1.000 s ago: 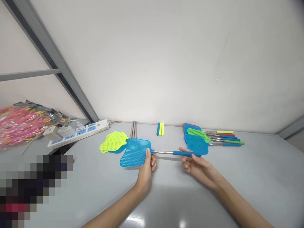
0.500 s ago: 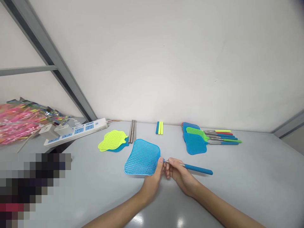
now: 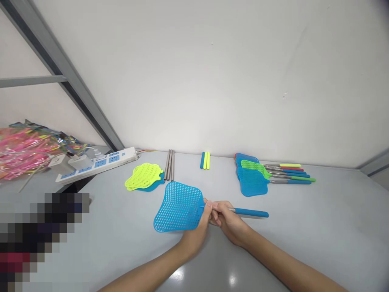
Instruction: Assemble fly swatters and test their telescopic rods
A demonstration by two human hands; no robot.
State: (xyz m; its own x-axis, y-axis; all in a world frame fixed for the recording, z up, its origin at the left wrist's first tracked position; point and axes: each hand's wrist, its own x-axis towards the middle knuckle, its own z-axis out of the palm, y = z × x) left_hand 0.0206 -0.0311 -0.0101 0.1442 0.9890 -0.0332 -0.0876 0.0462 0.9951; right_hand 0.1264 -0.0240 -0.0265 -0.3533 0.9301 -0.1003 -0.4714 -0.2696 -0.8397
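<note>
A blue fly swatter (image 3: 179, 207) is held above the table, its mesh head to the left and its blue grip to the right. My left hand (image 3: 199, 227) is closed on the neck, just below the head. Right beside it, my right hand (image 3: 229, 221) pinches the metal shaft, and the fingers of both hands meet there and hide the joint. Behind the swatter lie loose yellow and blue mesh heads (image 3: 145, 176), several metal rods (image 3: 169, 165), and blue and yellow grips (image 3: 206, 160). To the right, several assembled swatters (image 3: 253, 182) are stacked, handles pointing right.
A white power strip (image 3: 100, 164) with plugged-in chargers crosses the table's left edge. Beyond it is a heap of plastic-wrapped pink items (image 3: 27, 152). A wall (image 3: 212, 81) rises along the back of the grey table (image 3: 319, 235). A pixelated patch covers the lower left.
My hands have drawn closer together on the shaft, so less metal shows between them. The swatter head has tilted and shifted slightly left and down. The camera view moved a little.
</note>
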